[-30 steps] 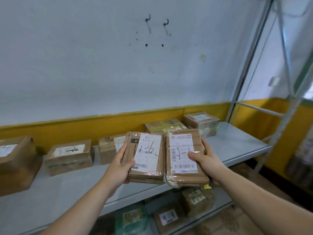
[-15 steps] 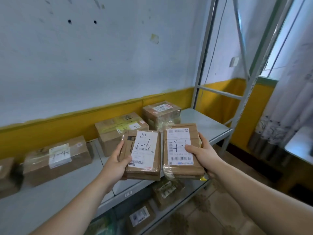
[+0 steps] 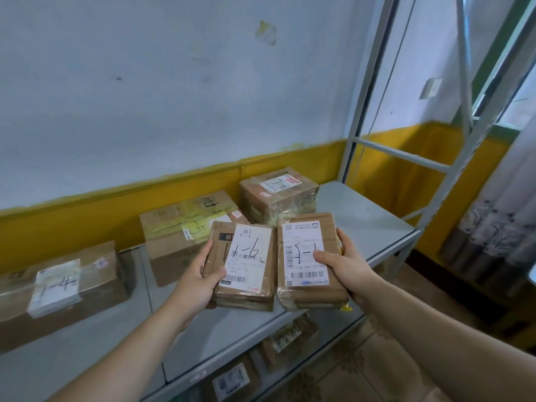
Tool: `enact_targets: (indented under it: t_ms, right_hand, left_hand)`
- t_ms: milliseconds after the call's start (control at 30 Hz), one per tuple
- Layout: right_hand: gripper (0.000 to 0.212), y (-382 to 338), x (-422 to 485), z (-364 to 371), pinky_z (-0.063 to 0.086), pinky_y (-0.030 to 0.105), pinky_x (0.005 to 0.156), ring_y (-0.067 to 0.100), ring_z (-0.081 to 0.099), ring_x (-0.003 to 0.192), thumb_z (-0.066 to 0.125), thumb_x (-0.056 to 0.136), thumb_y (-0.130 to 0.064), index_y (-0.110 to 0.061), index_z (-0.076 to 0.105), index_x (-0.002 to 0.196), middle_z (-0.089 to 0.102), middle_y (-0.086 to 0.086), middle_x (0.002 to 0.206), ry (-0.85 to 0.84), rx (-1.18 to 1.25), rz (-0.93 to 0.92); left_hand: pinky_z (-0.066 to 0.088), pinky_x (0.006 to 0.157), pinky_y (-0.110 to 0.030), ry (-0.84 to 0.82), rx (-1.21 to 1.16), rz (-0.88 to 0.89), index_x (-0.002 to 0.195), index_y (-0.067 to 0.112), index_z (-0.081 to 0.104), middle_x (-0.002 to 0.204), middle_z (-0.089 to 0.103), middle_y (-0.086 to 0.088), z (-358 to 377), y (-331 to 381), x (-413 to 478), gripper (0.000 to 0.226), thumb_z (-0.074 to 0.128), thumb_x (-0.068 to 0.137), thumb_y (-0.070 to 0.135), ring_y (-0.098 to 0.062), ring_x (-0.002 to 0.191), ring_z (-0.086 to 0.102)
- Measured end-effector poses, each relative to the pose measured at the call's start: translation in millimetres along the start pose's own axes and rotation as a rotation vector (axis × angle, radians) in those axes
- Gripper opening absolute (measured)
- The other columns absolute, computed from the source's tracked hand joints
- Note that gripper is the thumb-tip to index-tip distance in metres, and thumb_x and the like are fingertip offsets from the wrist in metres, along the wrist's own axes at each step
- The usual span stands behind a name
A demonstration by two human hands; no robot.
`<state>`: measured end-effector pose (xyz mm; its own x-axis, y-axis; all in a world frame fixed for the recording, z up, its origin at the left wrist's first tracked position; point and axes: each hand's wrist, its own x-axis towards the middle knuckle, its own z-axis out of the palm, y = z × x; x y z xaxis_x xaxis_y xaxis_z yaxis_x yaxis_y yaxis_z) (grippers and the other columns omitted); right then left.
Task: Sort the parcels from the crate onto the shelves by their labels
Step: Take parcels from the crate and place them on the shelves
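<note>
Head view. Room: white wall [image 3: 174, 97] with a yellow band along its foot, patterned curtain [image 3: 493, 227] at far right, tiled floor [image 3: 377, 372] below.

Item 1: grey metal shelf [image 3: 362, 216], running along the wall, with a grey upright post [image 3: 368, 82] at its right end.

Item 2: three brown parcels standing on that shelf. Left parcel [image 3: 58, 285], label handwritten "1-4". Middle parcel [image 3: 179, 227], yellow tape, marked "1-5". Back parcel [image 3: 278, 195], nearest the post, wrapped in clear tape; its mark is not legible.

Item 3: parcel marked 1-6 [image 3: 243, 262], flat, brown, white label facing you. Your left hand [image 3: 197, 282] grips it by its left edge, thumb curled over the top face, the other fingers hidden beneath. It is held above the front edge of the shelf.

Item 4: second flat parcel [image 3: 307, 256], brown under clear wrap, just beside the first, their long edges close or touching. Your right hand [image 3: 348, 268] grips its right edge, thumb pressed on the white label, fingers wrapped round the side. The handwritten mark cannot be read with certainty.

Item 5: lower shelf [image 3: 327, 326], carrying a labelled brown parcel [image 3: 290, 338] and another labelled box [image 3: 232, 381] further left, both partly hidden.
</note>
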<state>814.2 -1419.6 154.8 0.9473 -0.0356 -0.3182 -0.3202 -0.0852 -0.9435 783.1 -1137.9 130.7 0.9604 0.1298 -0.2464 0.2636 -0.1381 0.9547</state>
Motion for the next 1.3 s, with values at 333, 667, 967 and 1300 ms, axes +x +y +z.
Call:
enact_targets:
  t_ms: [333, 667, 967, 1300]
  right_hand:
    - [0.074, 5, 48, -3, 0.060, 0.050, 0.082, 0.028, 0.074, 0.089, 0.069, 0.090, -0.010, -0.038, 0.029, 0.146, 0.069, 0.009, 0.115, -0.219, -0.065, 0.042]
    - [0.074, 31, 51, 49, 0.059, 0.041, 0.075, 0.026, 0.069, 0.097, 0.068, 0.091, -0.009, -0.029, 0.026, 0.148, 0.064, 0.004, 0.122, -0.370, -0.071, 0.099]
    - [0.063, 55, 29, 130, 0.053, 0.054, 0.089, 0.029, 0.061, 0.104, 0.067, 0.091, -0.031, -0.027, 0.028, 0.141, 0.059, 0.005, 0.125, -0.287, -0.167, 0.222]
    - [0.125, 44, 31, 136, -0.013, 0.042, 0.121, 0.021, -0.018, 0.151, -0.012, 0.046, -0.101, -0.041, 0.002, 0.156, -0.015, 0.000, 0.165, -0.696, -1.531, -0.691]
  left_hand:
    - [0.053, 0.070, -0.028, 0.266, -0.109, -0.085, 0.147, 0.046, 0.025, 0.125, 0.049, 0.011, 15, -23, -38, 0.067, 0.053, 0.098, 0.010, -0.007, 0.096, 0.061]
    - [0.053, 0.073, -0.035, 0.538, -0.034, -0.220, 0.151, 0.039, 0.023, 0.141, 0.051, -0.001, -14, -62, -97, 0.067, 0.054, 0.097, 0.013, -0.018, 0.094, 0.063]
    - [0.053, 0.073, -0.044, 0.650, 0.007, -0.372, 0.151, 0.038, 0.021, 0.149, 0.040, -0.004, -100, -85, -114, 0.063, 0.052, 0.099, 0.021, -0.027, 0.109, 0.053]
    - [0.009, 0.112, -0.065, 0.450, 0.928, -0.356, 0.150, 0.042, 0.015, 0.162, 0.005, 0.004, -109, -77, -79, 0.070, 0.039, 0.089, 0.068, -0.027, 0.149, -0.001]
